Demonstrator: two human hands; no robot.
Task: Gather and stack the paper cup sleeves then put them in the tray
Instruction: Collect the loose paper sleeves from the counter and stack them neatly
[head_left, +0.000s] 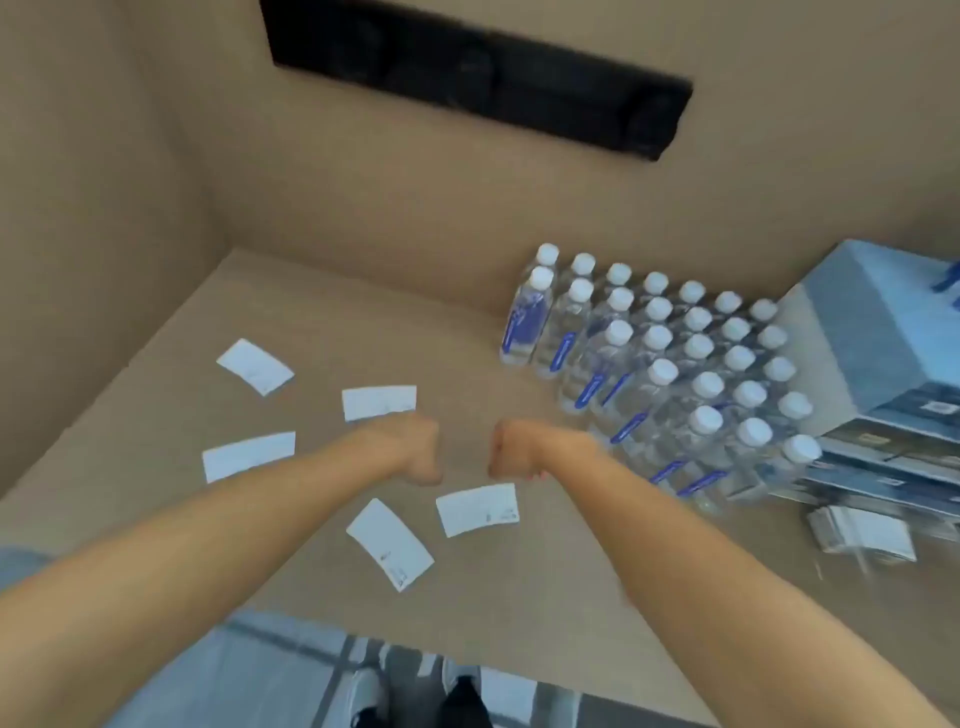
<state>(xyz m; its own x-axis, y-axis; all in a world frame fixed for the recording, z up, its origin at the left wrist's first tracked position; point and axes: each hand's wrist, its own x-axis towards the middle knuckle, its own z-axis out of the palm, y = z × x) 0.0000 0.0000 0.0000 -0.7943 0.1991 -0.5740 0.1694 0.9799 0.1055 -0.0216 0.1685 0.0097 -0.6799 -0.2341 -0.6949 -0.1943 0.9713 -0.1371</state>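
My left hand (415, 451) and right hand (514, 451) fisted, empty, knuckles nearly touching; five sleeves (477, 509) scattered around them on table (519, 597).

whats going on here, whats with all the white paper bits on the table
A person holds both fists, left hand and right hand, knuckle to knuckle above the table, gripping nothing. Five flat paper cup sleeves lie scattered around them, none gathered yet. Water bottles and boxes stand to the right.
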